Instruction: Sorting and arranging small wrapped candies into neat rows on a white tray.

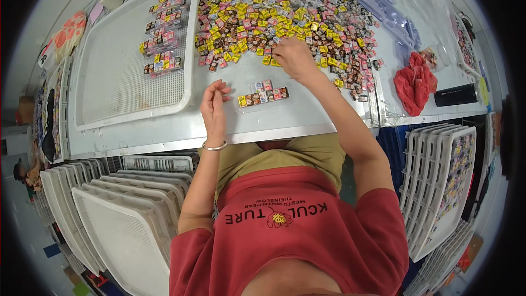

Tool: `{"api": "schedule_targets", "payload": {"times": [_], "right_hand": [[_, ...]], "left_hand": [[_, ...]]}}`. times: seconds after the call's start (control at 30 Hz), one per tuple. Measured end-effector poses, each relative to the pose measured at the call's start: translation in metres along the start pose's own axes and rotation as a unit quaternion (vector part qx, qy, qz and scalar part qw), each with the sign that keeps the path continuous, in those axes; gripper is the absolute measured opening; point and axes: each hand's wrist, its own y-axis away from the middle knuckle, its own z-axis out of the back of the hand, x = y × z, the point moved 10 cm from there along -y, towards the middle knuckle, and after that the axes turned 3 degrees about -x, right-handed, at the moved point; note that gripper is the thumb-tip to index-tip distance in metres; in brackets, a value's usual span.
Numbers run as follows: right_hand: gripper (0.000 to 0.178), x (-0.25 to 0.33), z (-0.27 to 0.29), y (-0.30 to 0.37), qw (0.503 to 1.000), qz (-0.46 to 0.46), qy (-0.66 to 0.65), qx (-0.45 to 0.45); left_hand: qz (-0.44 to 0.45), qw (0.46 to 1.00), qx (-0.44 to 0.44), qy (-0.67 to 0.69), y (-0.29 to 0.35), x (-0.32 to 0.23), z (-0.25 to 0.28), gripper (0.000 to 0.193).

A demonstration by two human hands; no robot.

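Observation:
A large heap of tiny printed boxes (257, 16), in yellow, pink, brown and grey, spreads over the far middle of the white table. At its near edge my right hand (296, 59) reaches in with its fingertips drawn together; what lies between them is too small to make out. Nearer to me sits a clear plastic holder with a row of tiny boxes (263, 97), plus a couple more behind the row. Left of that holder, my left hand (214, 104) hovers with its fingers slightly curled and apart, nothing in it. A bracelet circles that wrist.
On the left, a white mesh tray (109, 87) carries several filled holders (163, 64). Empty clear plastic holders (386, 11), a red cloth (412, 85) and a black cylinder (456, 95) lie at right. Stacked white trays (118, 235) stand below the table on both sides.

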Motion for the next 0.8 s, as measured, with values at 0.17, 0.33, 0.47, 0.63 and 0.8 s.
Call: {"api": "schedule_targets", "payload": {"times": [0.17,0.33,0.47,0.63,0.8], "right_hand": [[0.014,-0.003,-0.001,-0.002,0.999,0.014,0.053,-0.007],[0.019,-0.021,0.002,0.012,0.998,-0.008,0.061,0.006],[0.019,-0.045,0.035,0.021,0.994,-0.071,-0.015,-0.086],[0.013,-0.077,0.083,0.039,0.976,-0.143,-0.064,-0.154],[0.013,-0.094,0.078,0.057,0.927,-0.249,-0.254,-0.121]], "left_hand": [[0.005,1.0,0.02,-0.006,0.003,0.003,-0.001,0.024],[-0.183,0.944,0.105,-0.254,0.02,-0.043,-0.043,0.02],[-0.1,0.979,0.075,-0.16,0.01,-0.02,-0.026,0.019],[-0.033,0.996,0.027,-0.077,0.004,-0.001,-0.007,0.019],[0.005,0.999,0.01,-0.042,0.004,0.004,-0.005,0.019]]}}
